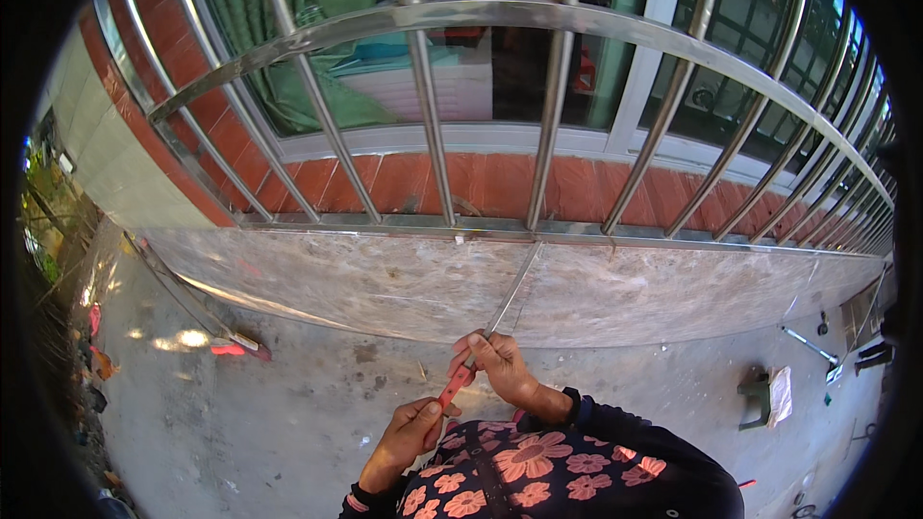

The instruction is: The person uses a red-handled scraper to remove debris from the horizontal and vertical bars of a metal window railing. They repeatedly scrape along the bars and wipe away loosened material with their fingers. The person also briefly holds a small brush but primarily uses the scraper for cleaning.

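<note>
A long thin metal tool with a red handle lies across both hands in front of my body. My left hand grips the lower end of the red handle. My right hand holds the metal shaft just above the handle. The shaft points up and away, and its far end appears at or near the lower rail of a stainless steel window grille, above a stone-patterned wall panel. Whether the tip touches the rail cannot be told.
Upright grille bars stand before a window over red tiles. A broom or mop leans at the left. On the concrete floor, a green stool with a pale cloth stands at the right, near a long-handled tool.
</note>
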Action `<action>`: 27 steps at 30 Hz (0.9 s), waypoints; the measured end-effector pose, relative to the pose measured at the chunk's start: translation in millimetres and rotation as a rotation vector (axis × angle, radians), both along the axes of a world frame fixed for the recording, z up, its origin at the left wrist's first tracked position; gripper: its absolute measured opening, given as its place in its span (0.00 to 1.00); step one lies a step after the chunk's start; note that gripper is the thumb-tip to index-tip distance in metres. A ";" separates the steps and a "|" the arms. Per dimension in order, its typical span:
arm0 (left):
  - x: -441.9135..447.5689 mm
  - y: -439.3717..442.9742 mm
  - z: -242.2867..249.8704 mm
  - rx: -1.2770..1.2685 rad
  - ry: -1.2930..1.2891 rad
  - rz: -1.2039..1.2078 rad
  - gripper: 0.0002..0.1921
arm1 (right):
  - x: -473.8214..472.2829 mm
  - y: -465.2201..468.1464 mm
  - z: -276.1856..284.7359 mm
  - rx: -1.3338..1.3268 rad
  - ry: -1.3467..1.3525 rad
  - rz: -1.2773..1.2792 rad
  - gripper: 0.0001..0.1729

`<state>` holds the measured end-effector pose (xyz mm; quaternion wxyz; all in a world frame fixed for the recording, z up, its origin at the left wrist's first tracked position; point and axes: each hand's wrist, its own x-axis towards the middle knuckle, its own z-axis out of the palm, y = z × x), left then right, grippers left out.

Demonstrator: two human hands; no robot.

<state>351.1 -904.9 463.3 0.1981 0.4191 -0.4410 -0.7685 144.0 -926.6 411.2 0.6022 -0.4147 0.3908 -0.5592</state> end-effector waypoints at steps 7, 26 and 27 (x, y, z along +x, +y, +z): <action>-10.4 15.3 -4.3 0.027 0.002 0.009 0.22 | -23.5 1.1 -9.2 -0.070 -0.058 -0.185 0.18; 30.4 41.5 -4.0 -0.095 -0.109 0.128 0.25 | 23.7 -16.9 -10.8 -0.017 -0.055 0.035 0.20; 28.4 38.0 -6.6 -0.102 -0.086 0.137 0.25 | 22.5 -21.9 -9.4 -0.038 -0.043 0.038 0.20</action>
